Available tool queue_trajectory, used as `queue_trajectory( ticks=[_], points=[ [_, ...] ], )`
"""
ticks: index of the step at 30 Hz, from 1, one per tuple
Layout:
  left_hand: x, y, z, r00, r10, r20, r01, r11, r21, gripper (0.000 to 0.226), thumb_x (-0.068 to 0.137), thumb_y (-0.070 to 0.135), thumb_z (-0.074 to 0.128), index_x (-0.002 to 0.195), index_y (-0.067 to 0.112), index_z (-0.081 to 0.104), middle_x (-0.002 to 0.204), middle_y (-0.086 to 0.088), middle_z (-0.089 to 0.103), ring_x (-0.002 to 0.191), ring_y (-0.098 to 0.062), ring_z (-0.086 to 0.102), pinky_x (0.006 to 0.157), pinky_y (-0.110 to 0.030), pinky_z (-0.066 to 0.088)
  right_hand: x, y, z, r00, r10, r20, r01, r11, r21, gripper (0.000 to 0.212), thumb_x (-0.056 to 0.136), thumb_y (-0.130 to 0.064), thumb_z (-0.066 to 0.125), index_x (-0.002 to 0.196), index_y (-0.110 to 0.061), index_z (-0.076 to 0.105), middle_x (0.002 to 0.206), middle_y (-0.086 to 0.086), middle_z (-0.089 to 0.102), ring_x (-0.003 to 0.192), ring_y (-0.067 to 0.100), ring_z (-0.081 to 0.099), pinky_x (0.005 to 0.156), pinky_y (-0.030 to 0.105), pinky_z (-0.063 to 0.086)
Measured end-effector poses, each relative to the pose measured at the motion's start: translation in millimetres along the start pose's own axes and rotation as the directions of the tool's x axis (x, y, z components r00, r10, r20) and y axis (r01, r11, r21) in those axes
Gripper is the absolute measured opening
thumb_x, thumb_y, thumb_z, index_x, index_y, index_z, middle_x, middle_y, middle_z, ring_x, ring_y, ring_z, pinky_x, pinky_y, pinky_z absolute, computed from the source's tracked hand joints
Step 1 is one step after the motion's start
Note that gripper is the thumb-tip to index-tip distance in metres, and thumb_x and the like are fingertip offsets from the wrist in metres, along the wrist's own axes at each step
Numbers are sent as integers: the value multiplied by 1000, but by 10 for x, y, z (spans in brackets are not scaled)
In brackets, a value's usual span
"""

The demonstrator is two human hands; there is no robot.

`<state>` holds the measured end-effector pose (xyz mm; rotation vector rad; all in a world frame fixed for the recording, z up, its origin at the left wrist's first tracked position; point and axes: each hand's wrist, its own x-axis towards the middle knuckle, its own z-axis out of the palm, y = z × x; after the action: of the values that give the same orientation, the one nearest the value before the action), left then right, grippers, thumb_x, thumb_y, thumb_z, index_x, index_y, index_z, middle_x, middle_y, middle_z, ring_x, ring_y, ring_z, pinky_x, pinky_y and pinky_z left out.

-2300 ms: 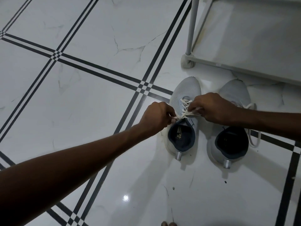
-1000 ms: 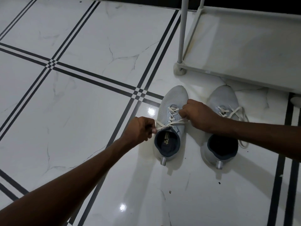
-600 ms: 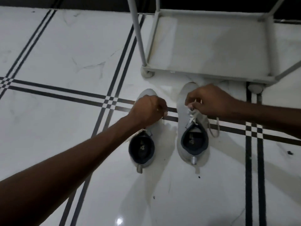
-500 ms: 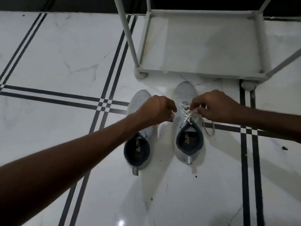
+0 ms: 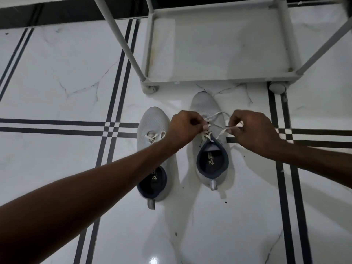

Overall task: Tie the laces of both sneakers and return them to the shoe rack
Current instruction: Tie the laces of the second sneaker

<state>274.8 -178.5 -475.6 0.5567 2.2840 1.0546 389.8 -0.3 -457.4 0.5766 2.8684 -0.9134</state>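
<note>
Two light grey sneakers with dark linings stand side by side on the floor, toes toward the rack. The left sneaker (image 5: 152,126) shows cream laces drawn together in a small knot. Over the right sneaker (image 5: 204,105), my left hand (image 5: 183,127) pinches one end of its lace (image 5: 215,116) and my right hand (image 5: 251,128) pinches the other end, pulled out to the right. The lace crosses loosely between both hands. My left forearm covers part of the left sneaker.
A grey metal shoe rack (image 5: 219,78) stands just beyond the toes, its bottom shelf bare. A slanted rack post (image 5: 123,44) rises on the left. The white marble floor (image 5: 57,73) has black double stripes.
Both hands have gone from the left sneaker's laces to the right sneaker's laces. The view has shifted right and toward the rack. The lace ends are now pulled apart.
</note>
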Motion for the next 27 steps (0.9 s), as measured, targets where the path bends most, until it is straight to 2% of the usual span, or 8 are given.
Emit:
queue_trajectory(
  ticks=[2, 4, 7, 11, 13, 18, 23, 27],
  points=[
    [-22, 51, -28, 974, -215, 76, 227, 898, -378, 19, 78, 9, 78, 93, 15, 68, 84, -11, 74, 77, -19, 68, 79, -39, 56, -8, -53, 27, 991, 133, 6, -133, 991, 26, 23, 84, -32, 70, 70, -14, 65, 63, -2, 66, 56, 8, 59, 54, 23, 42],
    [-6, 115, -88, 925, -331, 188, 379, 756, -533, 25, 83, 3, 72, 104, 13, 62, 96, -15, 74, 84, -24, 71, 85, -40, 56, 23, -120, 29, 928, 293, 228, -335, 927, 170, 40, 92, -37, 61, 68, -7, 72, 62, 9, 71, 49, 17, 62, 53, 26, 50],
    [-10, 192, -215, 879, -338, 336, 476, 647, -595, 23, 91, 3, 61, 115, 7, 64, 96, -12, 73, 88, -25, 73, 88, -39, 58, 110, -222, 9, 784, 409, 467, -598, 702, 388, 39, 93, -34, 62, 89, 3, 74, 84, 18, 75, 66, 22, 62, 61, 29, 48],
    [-88, 166, -240, 886, -296, 355, 461, 624, -631, 25, 97, 2, 52, 119, 2, 65, 85, -7, 69, 80, -21, 70, 89, -40, 58, 261, -283, -12, 755, 376, 537, -656, 427, 622, 14, 95, -7, 55, 101, 0, 67, 100, 18, 71, 88, 26, 67, 81, 34, 56],
    [-118, 119, -223, 899, -279, 339, 435, 665, -606, 25, 96, 3, 54, 118, 4, 66, 81, -3, 67, 68, -15, 64, 80, -33, 59, 289, -237, -41, 747, 343, 569, -664, 348, 662, 15, 98, -8, 49, 97, -5, 64, 92, 13, 70, 89, 25, 68, 77, 35, 57],
    [-98, -39, -255, 921, -259, 292, 379, 768, -516, 22, 94, 5, 58, 112, 8, 71, 81, -4, 66, 50, -7, 51, 62, -25, 52, 214, -45, 2, 740, 423, 522, -672, 434, 600, 18, 96, -5, 47, 94, -8, 65, 70, 5, 59, 68, 18, 60, 61, 28, 50],
    [-99, -94, -186, 917, -282, 282, 392, 775, -497, 16, 93, 0, 58, 101, 3, 71, 73, -6, 64, 51, -7, 51, 63, -20, 49, 331, 0, 69, 748, 474, 465, -658, 431, 618, 21, 92, -3, 46, 78, -7, 62, 54, 3, 44, 54, 16, 50, 39, 21, 34],
    [-104, -171, -243, 923, -308, 230, 382, 799, -465, 17, 94, -3, 55, 105, -4, 68, 72, -6, 63, 51, -2, 58, 50, -12, 48, 372, 20, 53, 777, 470, 419, -624, 485, 613, 23, 90, 1, 44, 73, -5, 59, 56, 7, 42, 52, 17, 50, 39, 21, 34]
  ],
)
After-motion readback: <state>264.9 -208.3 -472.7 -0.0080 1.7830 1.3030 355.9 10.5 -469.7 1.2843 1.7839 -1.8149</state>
